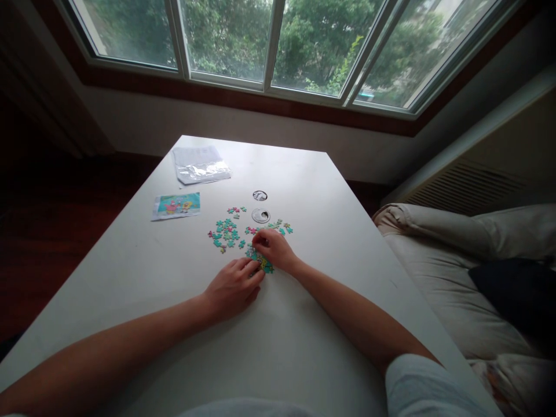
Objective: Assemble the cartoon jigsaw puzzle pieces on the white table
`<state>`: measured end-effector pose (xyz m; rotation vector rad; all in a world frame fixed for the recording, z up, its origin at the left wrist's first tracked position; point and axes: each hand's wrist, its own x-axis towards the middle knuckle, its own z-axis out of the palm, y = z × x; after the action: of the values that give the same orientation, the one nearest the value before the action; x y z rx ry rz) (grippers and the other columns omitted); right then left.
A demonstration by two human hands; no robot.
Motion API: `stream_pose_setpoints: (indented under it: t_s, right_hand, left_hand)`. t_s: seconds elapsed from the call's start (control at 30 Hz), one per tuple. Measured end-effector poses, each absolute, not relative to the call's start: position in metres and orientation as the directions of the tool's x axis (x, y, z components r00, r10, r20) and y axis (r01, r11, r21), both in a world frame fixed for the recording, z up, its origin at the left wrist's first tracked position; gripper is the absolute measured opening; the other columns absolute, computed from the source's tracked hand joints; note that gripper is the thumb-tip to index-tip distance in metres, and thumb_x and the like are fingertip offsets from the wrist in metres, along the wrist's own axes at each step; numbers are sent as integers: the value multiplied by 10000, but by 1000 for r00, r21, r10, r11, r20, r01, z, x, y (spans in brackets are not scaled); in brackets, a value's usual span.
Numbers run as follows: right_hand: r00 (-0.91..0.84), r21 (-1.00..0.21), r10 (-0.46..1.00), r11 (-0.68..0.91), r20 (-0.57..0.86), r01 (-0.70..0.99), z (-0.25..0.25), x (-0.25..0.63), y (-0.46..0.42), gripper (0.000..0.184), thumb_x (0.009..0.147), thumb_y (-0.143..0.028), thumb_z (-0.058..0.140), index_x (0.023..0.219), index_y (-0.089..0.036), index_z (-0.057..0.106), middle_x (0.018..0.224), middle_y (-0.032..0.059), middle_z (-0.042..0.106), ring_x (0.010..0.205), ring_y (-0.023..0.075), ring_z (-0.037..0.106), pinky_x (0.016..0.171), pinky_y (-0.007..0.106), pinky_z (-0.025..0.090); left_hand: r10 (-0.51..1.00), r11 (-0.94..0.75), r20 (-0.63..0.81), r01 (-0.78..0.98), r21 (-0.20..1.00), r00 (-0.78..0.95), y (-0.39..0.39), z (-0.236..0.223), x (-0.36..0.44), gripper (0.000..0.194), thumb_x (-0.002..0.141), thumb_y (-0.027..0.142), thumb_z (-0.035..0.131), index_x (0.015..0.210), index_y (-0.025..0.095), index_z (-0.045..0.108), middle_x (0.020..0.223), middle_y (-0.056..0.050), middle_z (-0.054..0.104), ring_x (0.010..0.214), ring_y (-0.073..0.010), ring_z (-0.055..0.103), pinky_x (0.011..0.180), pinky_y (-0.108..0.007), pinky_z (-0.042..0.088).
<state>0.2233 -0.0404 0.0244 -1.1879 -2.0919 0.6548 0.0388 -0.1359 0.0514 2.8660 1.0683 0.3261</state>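
Observation:
Small jigsaw puzzle pieces (226, 233), mostly teal with some pink and yellow, lie loose on the white table (304, 324). A joined cluster of puzzle pieces (265, 266) with yellow in it sits between my hands, partly covered by them. My left hand (234, 285) rests at the cluster's near left side, fingers stretched toward it and touching its edge. Above the cluster, my right hand (273, 246) has thumb and fingertips pinched together; whatever is in the pinch is too small to make out. More loose pieces (280, 226) lie just beyond the right hand.
A picture card (178, 205) with cartoon figures lies to the left, below a clear plastic bag (202, 164). Two round metallic-looking discs (260, 215) are beyond the pieces. A sofa (425, 278) stands against the table's right side; a window (269, 46) is ahead.

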Motion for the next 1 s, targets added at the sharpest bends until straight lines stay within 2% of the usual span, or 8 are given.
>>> stream_pose_setpoints:
  t_s: [0.2, 0.53, 1.0]
  right_hand:
    - [-411, -611, 848, 527, 334, 591, 24, 222, -41, 122, 825, -95, 666, 782, -206, 639, 757, -13, 634, 786, 159, 522, 794, 289, 386]
    - [-446, -517, 838, 546, 316, 659, 24, 226, -42, 93, 866, -140, 666, 810, -211, 645, 850, 22, 617, 878, 191, 513, 854, 314, 394]
    - [-427, -442, 855, 518, 295, 732, 19, 225, -42, 56, 914, -247, 679, 880, -224, 641, 878, 30, 621, 895, 207, 511, 850, 335, 387]
  left_hand:
    - [653, -757, 172, 638, 142, 738, -136, 50, 39, 247, 958, 211, 508, 1189, 200, 596, 1194, -118, 621, 1151, -280, 559, 970, -444, 501]
    - [647, -762, 166, 633, 134, 744, -135, 51, 40, 250, 959, 208, 505, 1189, 187, 599, 1208, -117, 620, 1152, -282, 558, 969, -443, 507]
    - [657, -754, 142, 643, 133, 741, -134, 53, 40, 263, 944, 202, 521, 1197, 184, 590, 1229, -119, 607, 1175, -287, 543, 987, -444, 497]
